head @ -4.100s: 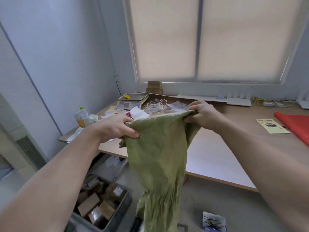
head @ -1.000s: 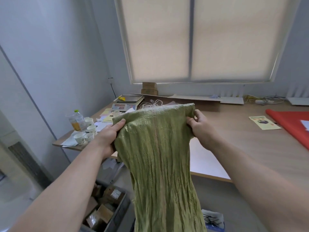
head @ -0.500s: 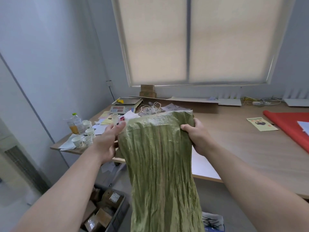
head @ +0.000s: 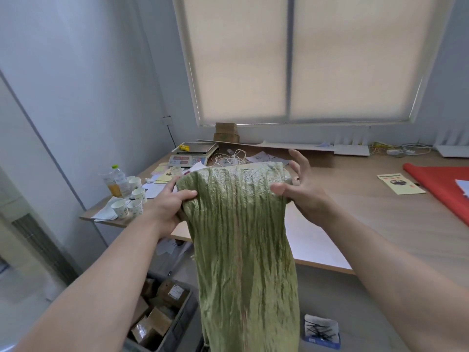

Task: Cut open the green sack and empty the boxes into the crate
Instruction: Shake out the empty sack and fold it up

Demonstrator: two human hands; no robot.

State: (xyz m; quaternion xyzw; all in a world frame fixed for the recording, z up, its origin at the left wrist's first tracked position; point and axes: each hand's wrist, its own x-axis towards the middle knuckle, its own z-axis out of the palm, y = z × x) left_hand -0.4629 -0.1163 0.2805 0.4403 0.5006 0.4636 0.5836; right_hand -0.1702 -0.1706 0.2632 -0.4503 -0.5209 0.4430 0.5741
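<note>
The green sack (head: 243, 250) hangs limp and crumpled in front of me, with its top edge level with the desk. My left hand (head: 170, 201) grips its upper left corner. At the upper right corner is my right hand (head: 297, 189), with the thumb pressed on the sack's front and the fingers spread apart behind it. Below left on the floor stands the grey crate (head: 177, 326), holding several cardboard boxes (head: 160, 318). The sack's lower end runs out of view.
A wooden desk (head: 355, 219) stands behind the sack. On its left end are paper cups (head: 127, 207), a drink bottle (head: 116, 184) and a scale (head: 190, 154). Red cloth (head: 441, 186) and a leaflet (head: 398, 183) lie at right. A small open box (head: 321, 331) sits on the floor.
My right hand has loosened from a closed grip, and its fingers are now spread behind the sack's corner. The sack's top has dropped slightly. My left hand keeps its grip.
</note>
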